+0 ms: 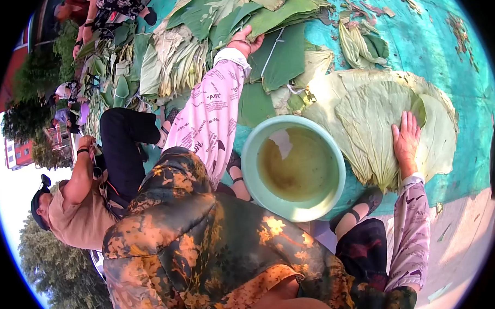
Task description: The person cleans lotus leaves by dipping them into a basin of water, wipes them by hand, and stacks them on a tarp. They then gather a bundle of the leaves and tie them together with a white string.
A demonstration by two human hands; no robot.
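My left hand (246, 43) reaches out to a pile of green lotus leaves (288, 14), its fingers closed on a leaf edge there. My right hand (407, 141) lies flat, fingers extended, on a broad fan of pale, dried-looking lotus leaves (363, 123). Between my two arms stands a light green basin (248, 168) with murky brownish water (299, 164) in it. Just beyond the basin, a darker green leaf bundle (283, 57) carries a pale tie strip. Both forearms wear pink printed sleeves.
A turquoise ground sheet (447, 58) spreads under the leaves. Crumpled pale leaves (174, 65) heap up at left, and a withered bunch (360, 44) lies farther off. A person in a cap (82, 214) sits close on the left; other people are behind. My shoes (366, 202) flank the basin.
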